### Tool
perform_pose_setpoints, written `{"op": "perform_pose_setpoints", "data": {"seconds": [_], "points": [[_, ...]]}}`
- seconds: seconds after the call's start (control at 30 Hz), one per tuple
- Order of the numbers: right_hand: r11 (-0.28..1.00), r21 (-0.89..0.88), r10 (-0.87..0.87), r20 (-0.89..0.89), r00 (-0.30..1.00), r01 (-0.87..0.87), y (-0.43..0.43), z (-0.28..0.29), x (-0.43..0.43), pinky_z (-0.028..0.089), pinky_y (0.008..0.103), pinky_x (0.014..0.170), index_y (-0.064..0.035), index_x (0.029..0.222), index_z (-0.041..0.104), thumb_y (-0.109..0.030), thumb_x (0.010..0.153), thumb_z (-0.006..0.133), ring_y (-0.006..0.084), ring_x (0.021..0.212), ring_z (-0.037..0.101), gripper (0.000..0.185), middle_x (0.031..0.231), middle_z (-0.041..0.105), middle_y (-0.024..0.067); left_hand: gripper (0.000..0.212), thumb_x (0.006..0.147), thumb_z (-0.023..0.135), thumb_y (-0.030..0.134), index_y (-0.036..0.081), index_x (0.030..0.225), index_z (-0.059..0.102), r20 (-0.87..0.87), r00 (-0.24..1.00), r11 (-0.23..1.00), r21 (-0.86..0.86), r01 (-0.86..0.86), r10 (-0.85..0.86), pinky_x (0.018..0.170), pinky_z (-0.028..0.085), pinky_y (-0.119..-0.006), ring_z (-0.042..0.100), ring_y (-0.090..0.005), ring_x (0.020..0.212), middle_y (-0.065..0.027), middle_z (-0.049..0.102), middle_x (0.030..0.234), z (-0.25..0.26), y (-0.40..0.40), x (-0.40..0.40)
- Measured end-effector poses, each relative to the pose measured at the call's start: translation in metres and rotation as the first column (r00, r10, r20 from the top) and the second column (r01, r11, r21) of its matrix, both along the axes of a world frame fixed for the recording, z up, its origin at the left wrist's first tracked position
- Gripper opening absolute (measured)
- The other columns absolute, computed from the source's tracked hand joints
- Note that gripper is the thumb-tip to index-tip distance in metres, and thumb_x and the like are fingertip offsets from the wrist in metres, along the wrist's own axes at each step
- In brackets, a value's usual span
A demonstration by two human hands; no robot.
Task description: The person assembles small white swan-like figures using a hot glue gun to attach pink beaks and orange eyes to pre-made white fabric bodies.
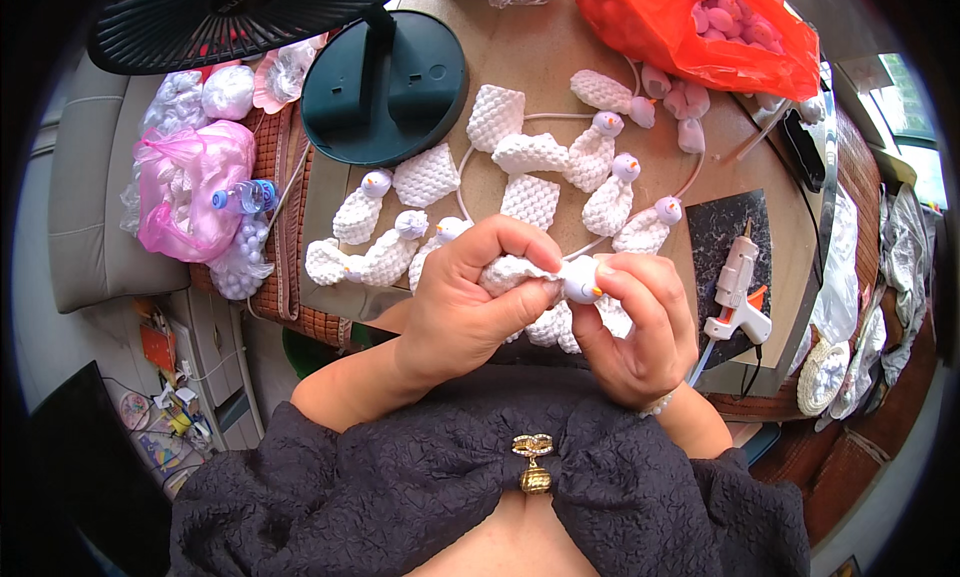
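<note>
Between finger and thumb, my left hand pinches a white knitted piece where it gathers at the neck. My right hand grips the small snowman head at the other side, fingertips close to its orange nose. Head and knit touch each other; whether they are joined is hidden by the fingers. Beyond my hands lie several knitted pieces with snowman heads, such as one doll at the right and another at the left. Flat knitted squares lie among them. More white knit shows under my hands.
A hot glue gun stands on a dark marbled board at the right. A red plastic bag of pink pieces sits at the back. The fan base stands back left, beside a pink bag and a small bottle.
</note>
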State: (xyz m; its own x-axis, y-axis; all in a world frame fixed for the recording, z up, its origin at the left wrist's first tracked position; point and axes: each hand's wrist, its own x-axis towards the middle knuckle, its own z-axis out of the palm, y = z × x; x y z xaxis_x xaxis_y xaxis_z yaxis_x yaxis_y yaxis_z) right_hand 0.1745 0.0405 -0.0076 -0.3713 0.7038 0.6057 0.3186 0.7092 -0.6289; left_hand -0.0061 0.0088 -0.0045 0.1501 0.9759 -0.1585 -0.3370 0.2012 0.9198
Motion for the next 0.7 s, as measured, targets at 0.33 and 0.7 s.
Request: {"op": "perform_pose_setpoints", "data": {"seconds": [0.33,0.7], "points": [[1.000,0.008,0.006,-0.013,1.000,-0.006,-0.0008,-0.0019,0.0019,0.051,0.0355,0.068,0.0028,0.107,0.062,0.008,0.066,0.076,0.0269,0.082,0.063,0.043,0.099,0.064,0.0145,0.017,0.087,0.060,-0.005,0.003,0.101,0.054,-0.002,1.000,0.999,0.034,0.011,-0.011,0.067,0.048,-0.023,0.056,-0.0109,0.077,-0.0103,0.059,0.096,-0.0007,0.0013,-0.0005],[0.999,0.041,-0.016,0.009,1.000,0.015,-0.0011,-0.0003,-0.0027,0.051,0.0349,0.067,0.0026,0.104,0.063,0.008,0.065,0.075,0.0268,0.081,0.064,0.041,0.099,0.063,0.0142,0.021,0.084,0.062,-0.004,0.005,0.100,0.051,-0.089,0.996,0.999,0.043,-0.007,0.010,0.074,0.046,-0.023,0.054,-0.0110,0.087,-0.0083,0.057,0.100,-0.0006,0.0011,0.0009]]}}
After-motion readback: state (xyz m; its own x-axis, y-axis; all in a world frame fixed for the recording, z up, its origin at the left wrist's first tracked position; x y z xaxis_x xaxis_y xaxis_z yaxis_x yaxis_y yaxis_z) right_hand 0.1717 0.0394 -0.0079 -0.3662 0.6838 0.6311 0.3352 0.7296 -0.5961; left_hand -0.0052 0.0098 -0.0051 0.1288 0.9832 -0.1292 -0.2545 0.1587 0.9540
